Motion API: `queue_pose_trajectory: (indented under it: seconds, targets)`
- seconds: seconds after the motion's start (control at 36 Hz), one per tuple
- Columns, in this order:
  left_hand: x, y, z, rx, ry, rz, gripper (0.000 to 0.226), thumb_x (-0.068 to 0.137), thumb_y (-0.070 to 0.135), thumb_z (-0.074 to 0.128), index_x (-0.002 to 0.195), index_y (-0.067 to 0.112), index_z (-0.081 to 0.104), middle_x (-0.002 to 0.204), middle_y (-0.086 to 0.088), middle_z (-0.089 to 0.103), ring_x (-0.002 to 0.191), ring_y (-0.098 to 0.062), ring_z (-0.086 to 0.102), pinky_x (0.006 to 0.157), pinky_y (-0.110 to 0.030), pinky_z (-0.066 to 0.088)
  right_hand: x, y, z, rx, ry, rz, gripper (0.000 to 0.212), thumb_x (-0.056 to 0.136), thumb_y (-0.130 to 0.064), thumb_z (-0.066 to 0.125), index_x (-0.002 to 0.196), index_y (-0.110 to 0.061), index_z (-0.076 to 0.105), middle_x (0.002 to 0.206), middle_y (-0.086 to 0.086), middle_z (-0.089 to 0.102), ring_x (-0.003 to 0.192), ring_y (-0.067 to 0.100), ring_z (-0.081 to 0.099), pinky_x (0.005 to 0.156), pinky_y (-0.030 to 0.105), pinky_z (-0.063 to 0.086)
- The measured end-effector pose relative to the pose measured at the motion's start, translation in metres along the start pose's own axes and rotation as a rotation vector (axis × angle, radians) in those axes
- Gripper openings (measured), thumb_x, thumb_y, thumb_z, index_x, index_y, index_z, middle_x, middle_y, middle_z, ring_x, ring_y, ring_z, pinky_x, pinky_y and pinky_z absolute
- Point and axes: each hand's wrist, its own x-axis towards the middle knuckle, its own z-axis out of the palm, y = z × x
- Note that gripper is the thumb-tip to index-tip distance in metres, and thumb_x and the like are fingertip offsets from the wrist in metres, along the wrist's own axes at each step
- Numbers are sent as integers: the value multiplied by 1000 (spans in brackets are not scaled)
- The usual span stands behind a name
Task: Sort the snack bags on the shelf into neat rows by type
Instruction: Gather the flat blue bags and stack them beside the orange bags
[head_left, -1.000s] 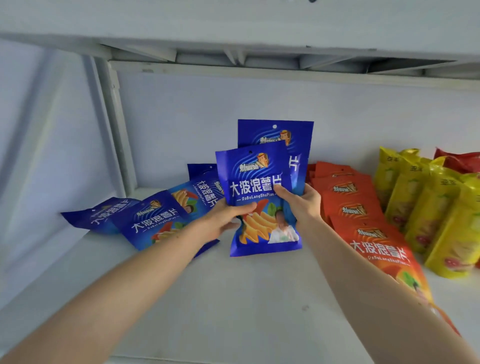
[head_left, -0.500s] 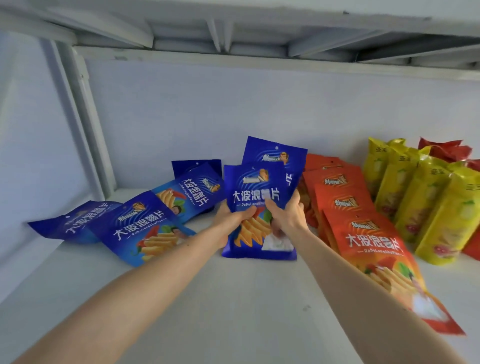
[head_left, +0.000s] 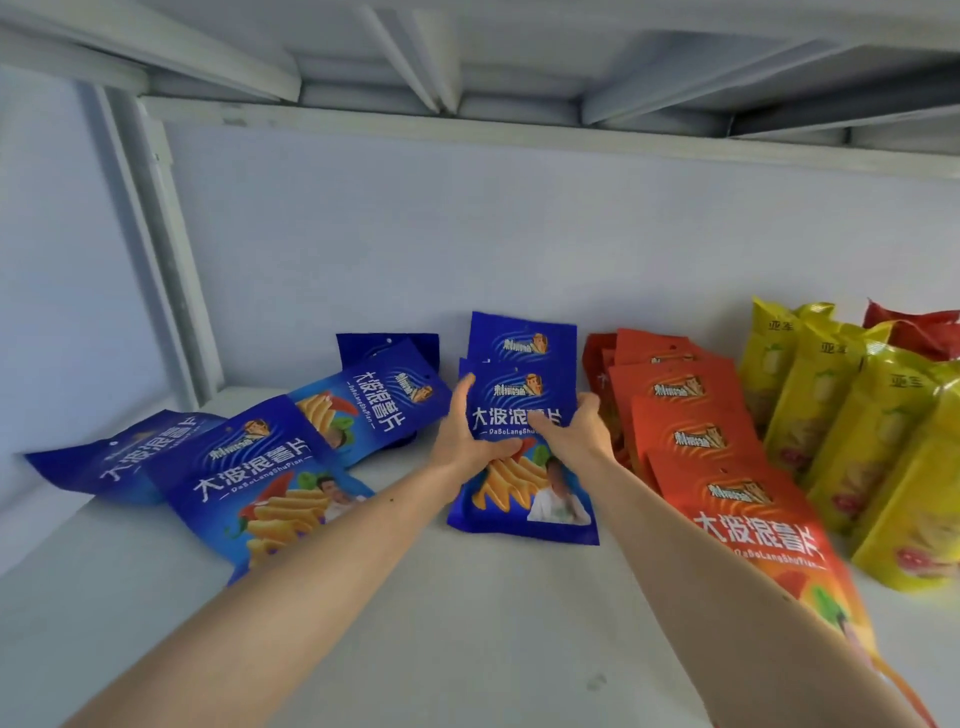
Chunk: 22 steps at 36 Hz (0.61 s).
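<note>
White metal shelf (head_left: 467, 649) carries everything, and on it the sorting is well along at the right: a yellow row (head_left: 852, 447) stands packed near the right edge, with what looks like a red bag (head_left: 914, 327) behind it, though too little shows to be sure. Beside that, the orange row (head_left: 691, 441) runs overlapped from the back wall to the front lip. At the left, loose blue bags (head_left: 270, 488) lie fanned at odd angles, not yet lined up. Between them, just beside the orange row, a blue row is starting: one blue bag at the back (head_left: 524, 338) leans near the wall, and the held blue bag (head_left: 524, 499), raised off the shelf a second ago, has come down so its bottom edge rests on the surface, overlapping the one behind. Left hand (head_left: 462, 441) and right hand (head_left: 576, 436) both clasp its upper half, fingers curled around the side edges, thumbs on the front. That placement suggests the second bag of the blue row is nearly set, and the scattered ones are next.
</note>
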Motion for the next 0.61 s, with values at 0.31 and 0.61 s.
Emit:
queue_pose_trajectory:
  seconds: [0.31,0.61]
  targets:
    - [14,1,8,275,133,8,80,71,32,85,139,26,45,129,-5,40,117,-21,50,101,-36,47,9,-1,10,11,42,-80,76,75,-23,80,135,-17,34,126,5,59,100,17,62,55,17,45]
    - [33,-5,4,562,36,-116,80,83,55,66,149,23,34,140,-13,35,127,-31,45,110,-40,38,13,10,23,-251,-51,-47,61,90,-52,53,138,-18,38,133,11,49,118,29,53,96,49,49]
